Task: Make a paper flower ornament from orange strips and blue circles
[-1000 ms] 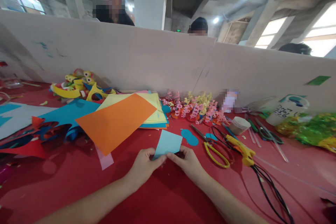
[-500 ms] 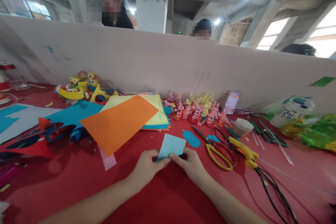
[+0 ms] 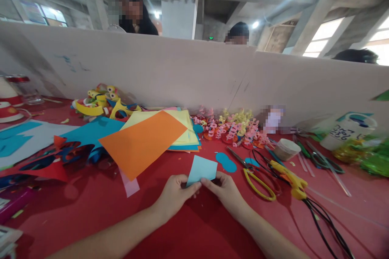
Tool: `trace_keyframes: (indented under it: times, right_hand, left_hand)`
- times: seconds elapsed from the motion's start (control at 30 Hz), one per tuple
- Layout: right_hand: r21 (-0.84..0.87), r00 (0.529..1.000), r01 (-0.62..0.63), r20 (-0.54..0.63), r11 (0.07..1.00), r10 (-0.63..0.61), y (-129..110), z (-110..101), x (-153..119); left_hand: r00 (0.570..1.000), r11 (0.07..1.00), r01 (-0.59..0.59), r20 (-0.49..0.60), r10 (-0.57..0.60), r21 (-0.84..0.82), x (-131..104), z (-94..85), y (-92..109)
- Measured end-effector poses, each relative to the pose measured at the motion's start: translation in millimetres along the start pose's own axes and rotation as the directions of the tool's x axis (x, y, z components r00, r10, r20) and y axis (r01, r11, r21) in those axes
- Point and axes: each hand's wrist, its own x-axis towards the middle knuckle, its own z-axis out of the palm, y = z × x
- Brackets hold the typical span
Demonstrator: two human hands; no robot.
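Between my two hands is a small piece of light blue paper (image 3: 202,168), raised over the red table. My left hand (image 3: 179,190) pinches its lower left edge with thumb and fingers. On the other side, my right hand (image 3: 225,188) grips the lower right edge, its thumb lying on the front face. Both thumb tips come close together at the bottom of the paper. Just beyond, blue paper circles (image 3: 225,162) lie flat on the table. Scissors with yellow handles (image 3: 259,184) rest to the right of my right hand, blades pointing away.
An orange sheet (image 3: 144,143) tops a paper stack at centre left. Pink and yellow paper curls (image 3: 234,125) stand along the white partition (image 3: 170,73). A yellow glue gun (image 3: 288,178) with black cord lies right, near a tape roll (image 3: 286,149). Paper scraps (image 3: 45,166) cover the left.
The view has shifted slightly, so the table's things sit a little further right. Both hands keep hold of the light blue paper, with little change in their grip.
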Motion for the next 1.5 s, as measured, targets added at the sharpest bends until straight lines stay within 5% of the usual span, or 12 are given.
trace_keyframes:
  times: [0.47, 1.07, 1.5]
  right_hand:
    - [0.008, 0.996, -0.036, -0.083, 0.999, 0.036, 4.6, 0.3, 0.9]
    - [0.036, 0.998, 0.016, 0.065, 0.999, -0.019, 2.9, -1.0, 0.8]
    - [-0.002, 1.0, -0.009, -0.026, 1.0, 0.009, 8.5, -1.4, 0.4]
  left_hand:
    - [0.998, 0.996, -0.055, 0.006, 0.055, 0.07, 1.9, -1.9, -5.0]
    - [0.998, 0.999, -0.052, 0.025, 0.052, -0.011, 2.0, -0.4, -5.7]
    - [0.999, 0.998, -0.035, -0.01, 0.036, 0.049, 0.9, 0.2, -1.9]
